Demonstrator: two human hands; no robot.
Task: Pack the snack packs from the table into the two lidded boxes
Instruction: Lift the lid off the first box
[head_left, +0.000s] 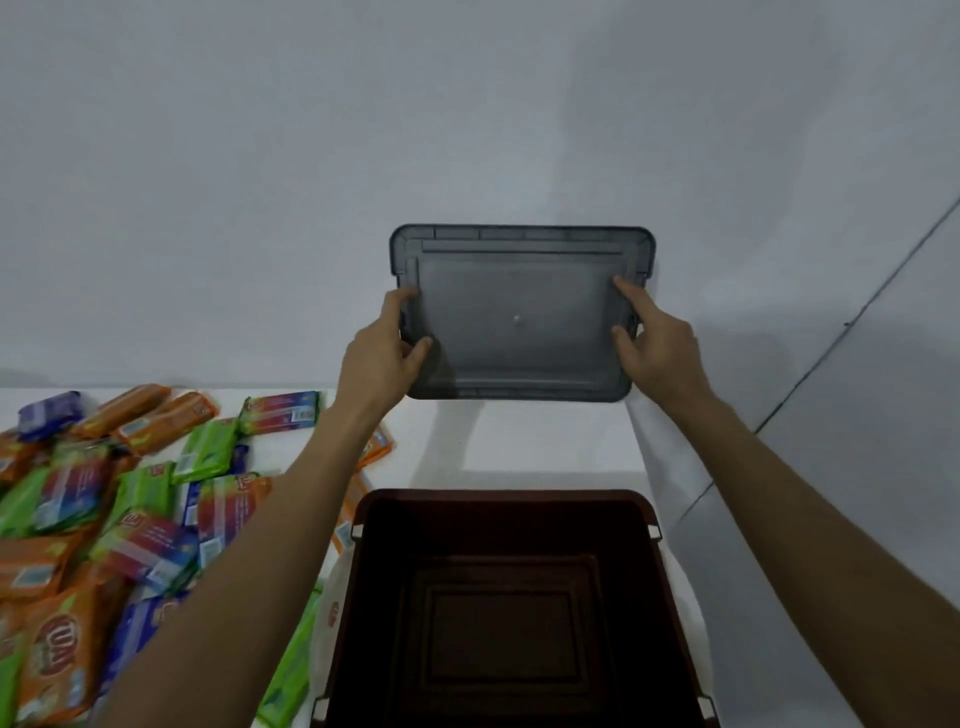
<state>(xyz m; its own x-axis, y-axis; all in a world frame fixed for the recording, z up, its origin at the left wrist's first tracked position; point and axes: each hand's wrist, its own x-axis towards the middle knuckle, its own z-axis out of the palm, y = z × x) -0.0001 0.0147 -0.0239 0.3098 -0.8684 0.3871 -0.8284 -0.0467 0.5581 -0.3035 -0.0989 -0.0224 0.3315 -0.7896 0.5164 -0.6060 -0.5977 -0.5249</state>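
A grey translucent lid (519, 317) is held up in the air in front of the wall, above the far edge of the table. My left hand (387, 348) grips its left edge and my right hand (652, 343) grips its right edge, thumbs on the near face. Below the lid stands a dark brown box (509, 603), open and with nothing inside. Several snack packs (130, 519) in orange, green, purple and rainbow wrappers lie heaped on the table to the left of the box.
The white table (519, 447) ends at a grey wall close behind. Its right edge runs just right of the box, with floor beyond. White clips sit on the box's side rims. A green pack (291, 670) lies against the box's left wall.
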